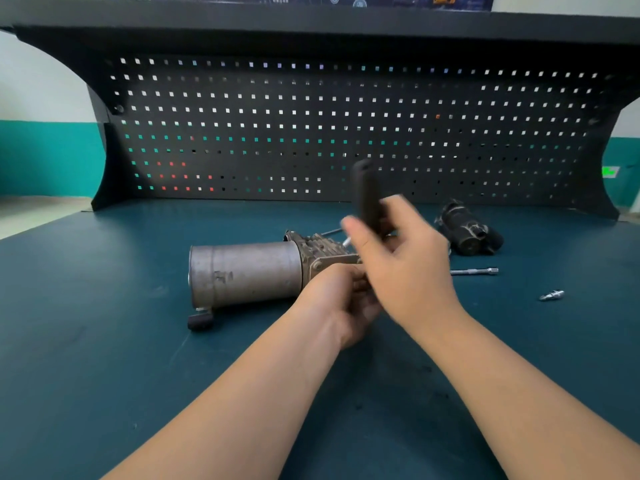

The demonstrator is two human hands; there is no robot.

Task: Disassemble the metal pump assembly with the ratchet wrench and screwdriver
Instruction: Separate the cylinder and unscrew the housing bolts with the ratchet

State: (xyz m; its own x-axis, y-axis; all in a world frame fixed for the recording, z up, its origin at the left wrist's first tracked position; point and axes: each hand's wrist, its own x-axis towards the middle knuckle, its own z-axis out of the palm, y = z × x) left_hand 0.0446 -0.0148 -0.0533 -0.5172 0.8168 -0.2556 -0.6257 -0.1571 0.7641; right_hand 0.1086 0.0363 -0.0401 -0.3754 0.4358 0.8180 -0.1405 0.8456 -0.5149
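The right hand [398,258] and its dark handle [367,199] are motion-blurred, and both hands hide the pump's [246,271] right end.

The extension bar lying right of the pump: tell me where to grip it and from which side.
Probably best to pinch the extension bar mid-shaft from above, fingers closing across its thin width. It lies flat on the table, running left to right, with bare mat on both long sides. Its left tip is hidden behind the right hand.

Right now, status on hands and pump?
Right hand shut on ratchet handle, blurred. Left hand at pump assembly head end, grip unclear. Extension bar, loose bit off right, clear.
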